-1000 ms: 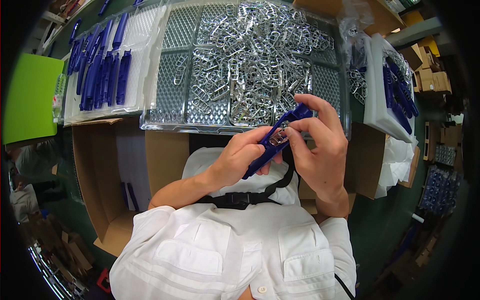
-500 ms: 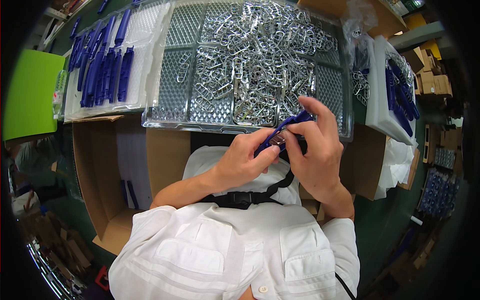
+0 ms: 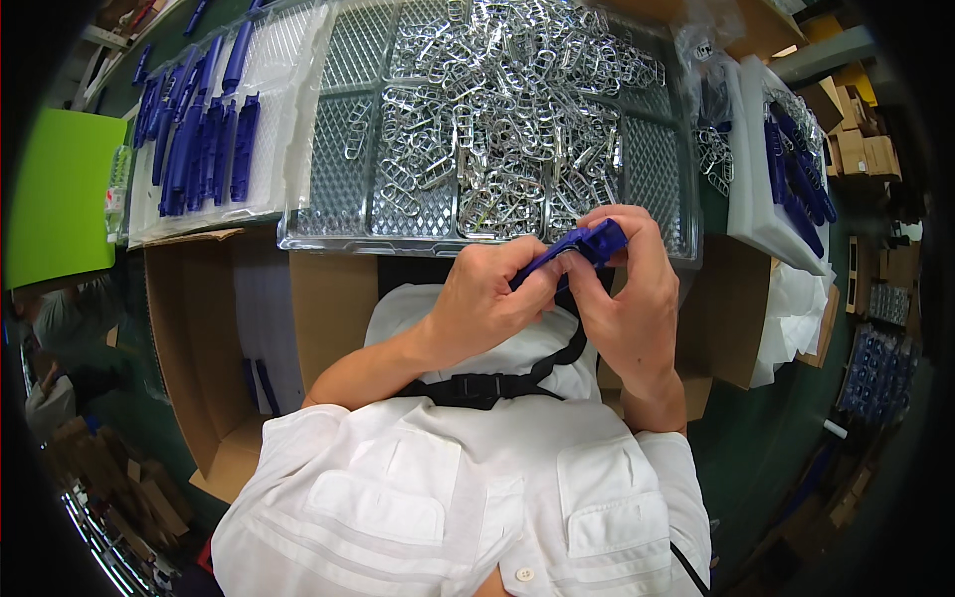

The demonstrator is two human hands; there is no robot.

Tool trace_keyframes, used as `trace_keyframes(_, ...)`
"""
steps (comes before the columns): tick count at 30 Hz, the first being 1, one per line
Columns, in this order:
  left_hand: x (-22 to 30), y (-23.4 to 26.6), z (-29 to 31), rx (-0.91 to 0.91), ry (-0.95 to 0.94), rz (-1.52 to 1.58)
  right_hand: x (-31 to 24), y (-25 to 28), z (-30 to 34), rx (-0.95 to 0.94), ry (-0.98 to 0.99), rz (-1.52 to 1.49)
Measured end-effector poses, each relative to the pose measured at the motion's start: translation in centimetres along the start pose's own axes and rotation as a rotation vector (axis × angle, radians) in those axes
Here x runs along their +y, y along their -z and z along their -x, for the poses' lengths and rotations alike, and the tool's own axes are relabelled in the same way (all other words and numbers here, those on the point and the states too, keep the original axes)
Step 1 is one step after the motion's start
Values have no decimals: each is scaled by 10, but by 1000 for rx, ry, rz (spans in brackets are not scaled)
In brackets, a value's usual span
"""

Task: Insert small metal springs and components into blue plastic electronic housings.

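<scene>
Between my two hands is a long blue plastic part (image 3: 601, 242), held at a slant in front of the tray's near edge. My left hand (image 3: 496, 289) pinches its lower left end. The fingers of my right hand (image 3: 629, 289) wrap its upper right end, with the thumb pressed against its near side. Whether a metal piece sits inside the part is hidden by my fingers. Beyond my hands, a clear plastic tray (image 3: 335, 227) with textured compartments carries a heap of shiny metal clips (image 3: 517, 129).
To the left, several blue plastic parts (image 3: 204, 149) lie on a white tray (image 3: 274, 149), beside a bright green panel (image 3: 60, 194). On the right, a white foam box (image 3: 748, 169) holds more blue parts (image 3: 791, 189). An opened cardboard box (image 3: 194, 348) stands below the table edge.
My right fingers have come down and closed round the blue part's upper end. The part has turned, and the metal piece visible at its middle earlier is now covered by my fingers.
</scene>
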State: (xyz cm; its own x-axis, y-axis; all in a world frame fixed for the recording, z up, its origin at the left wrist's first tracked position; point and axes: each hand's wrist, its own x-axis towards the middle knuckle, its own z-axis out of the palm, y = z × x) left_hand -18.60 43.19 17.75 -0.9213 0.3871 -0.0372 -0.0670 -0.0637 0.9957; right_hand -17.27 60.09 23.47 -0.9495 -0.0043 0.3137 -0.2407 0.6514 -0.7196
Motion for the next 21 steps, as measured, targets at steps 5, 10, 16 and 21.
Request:
trace_keyframes(5, -1, 2, -2, 2, -12, -79, 4, -3, 3, -29, -59, 10)
trace_keyframes(10, -6, 3, -8, 9, -19, -113, 14, -10, -1, -58, -229, -180)
trace_keyframes(16, -3, 5, -7, -8, -7, -98, 17, -7, -5, -68, -243, -233)
trace_keyframes(21, -3, 14, -2, -69, -125, -121, 7, -6, -1, -77, -277, -284)
